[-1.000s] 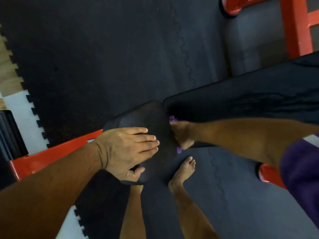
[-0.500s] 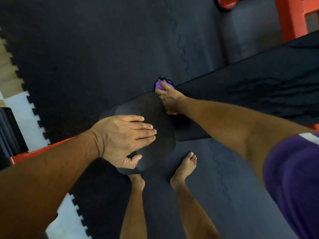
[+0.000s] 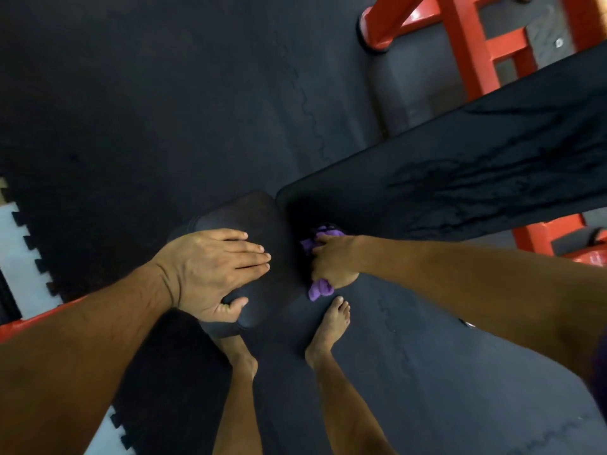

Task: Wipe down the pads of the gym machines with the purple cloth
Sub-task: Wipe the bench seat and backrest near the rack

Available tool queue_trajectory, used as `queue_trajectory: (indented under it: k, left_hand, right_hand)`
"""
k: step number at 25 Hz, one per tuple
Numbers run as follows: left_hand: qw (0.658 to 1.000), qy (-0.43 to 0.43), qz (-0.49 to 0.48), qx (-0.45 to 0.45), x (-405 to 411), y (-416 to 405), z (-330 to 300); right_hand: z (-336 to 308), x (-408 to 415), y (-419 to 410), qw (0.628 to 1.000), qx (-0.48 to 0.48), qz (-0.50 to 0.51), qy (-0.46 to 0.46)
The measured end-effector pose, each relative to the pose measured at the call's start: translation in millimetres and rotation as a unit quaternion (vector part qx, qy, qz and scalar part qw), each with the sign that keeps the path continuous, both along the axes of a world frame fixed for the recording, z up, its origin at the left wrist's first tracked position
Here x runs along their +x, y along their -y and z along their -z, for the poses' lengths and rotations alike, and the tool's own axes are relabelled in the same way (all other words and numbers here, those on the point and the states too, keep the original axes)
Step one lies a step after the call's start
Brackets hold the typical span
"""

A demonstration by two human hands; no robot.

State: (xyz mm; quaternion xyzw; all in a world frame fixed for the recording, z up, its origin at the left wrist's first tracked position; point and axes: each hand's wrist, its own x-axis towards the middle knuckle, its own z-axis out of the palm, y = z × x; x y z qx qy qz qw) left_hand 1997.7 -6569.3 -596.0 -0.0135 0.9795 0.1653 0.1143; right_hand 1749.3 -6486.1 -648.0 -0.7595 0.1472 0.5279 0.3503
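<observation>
Over the dark interlocking floor mats we counted two black pads, two hands, two bare feet and one purple cloth; the small seat pad lay on the left, and the long back pad ran off the frame's right edge, so its far end was cut off; streaks marked its top; our left hand rested flat on the seat pad, fingers straight and together, thumb tucked at the pad's near edge, its grip holding nothing; our right hand was curled round the bunched cloth, its grip closed on it, at the near corner of the back pad just beside the gap between the two pads; the cloth showed only as two tufts, one above the knuckles and one hanging below the palm, the rest hidden inside the fist; whether it touched the pad's side we could not tell; the red frame appeared in several pieces, above the back pad, below it at the right and at the left edge, most of it covered or cropped; the left foot was partly hidden under the seat pad, while the right foot stood in full view.
</observation>
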Motion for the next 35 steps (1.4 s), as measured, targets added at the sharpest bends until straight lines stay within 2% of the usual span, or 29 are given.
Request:
queue_trajectory:
  k: [3,6,9,12,14,16,20,23,25,27,29,31,32,35]
  left_hand:
    - [0.997,0.077,-0.017,-0.003,-5.0,-0.4,-10.1]
    - [0.985,0.164,-0.059,0.012,-29.6,-6.6,-28.8]
    - [0.967,0.198,-0.156,0.031,-50.8,-15.0,-31.1]
    - [0.950,0.246,-0.187,-0.048,-59.6,-14.3,-18.0]
    - [0.945,0.267,-0.177,-0.061,-58.6,-15.5,-14.3]
    - [0.950,0.242,-0.184,-0.064,-55.8,-17.2,-12.1]
    - [0.957,0.212,-0.191,-0.049,-54.5,-16.4,-3.2]
    - [0.954,0.217,-0.204,-0.045,-57.9,-17.1,-1.4]
    - [0.952,0.217,-0.212,-0.040,-59.5,-15.3,-3.4]
    - [0.954,0.205,-0.217,-0.032,-57.9,-16.3,-4.5]
    - [0.956,0.182,-0.227,-0.032,-55.7,-16.6,-2.8]
    - [0.959,0.153,-0.237,-0.029,-55.7,-15.1,-2.0]
    - [0.959,0.146,-0.240,-0.025,-55.6,-15.9,-1.5]
    - [0.959,0.139,-0.246,-0.017,-55.3,-18.1,1.6]
  right_hand:
    - [-19.9,-45.2,-15.2,0.963,-0.169,0.187,0.098]
    - [-59.6,-61.9,-22.5,0.895,-0.325,0.285,0.113]
    - [-65.9,-75.4,-7.2,0.811,-0.487,0.291,0.146]
    - [-54.4,-108.0,24.8,0.771,-0.566,0.265,0.118]
    - [-45.4,-122.2,43.5,0.796,-0.536,0.264,0.092]
    - [-37.7,-133.2,76.1,0.830,-0.466,0.301,0.053]
    - [-9.8,-130.3,150.0,0.846,-0.299,0.441,-0.012]
    - [11.8,-111.2,158.4,0.873,-0.246,0.420,-0.029]
    - [2.9,-122.4,155.2,0.871,-0.235,0.432,0.003]
    - [-24.2,-167.3,163.4,0.864,-0.212,0.456,0.027]
    - [-62.6,-229.3,177.7,0.849,-0.185,0.496,0.002]
    - [-88.5,-270.2,183.9,0.817,-0.144,0.557,-0.032]
    - [-88.5,-272.9,184.1,0.815,-0.147,0.559,-0.048]
    - [-45.9,-232.2,179.8,0.842,-0.186,0.503,-0.053]
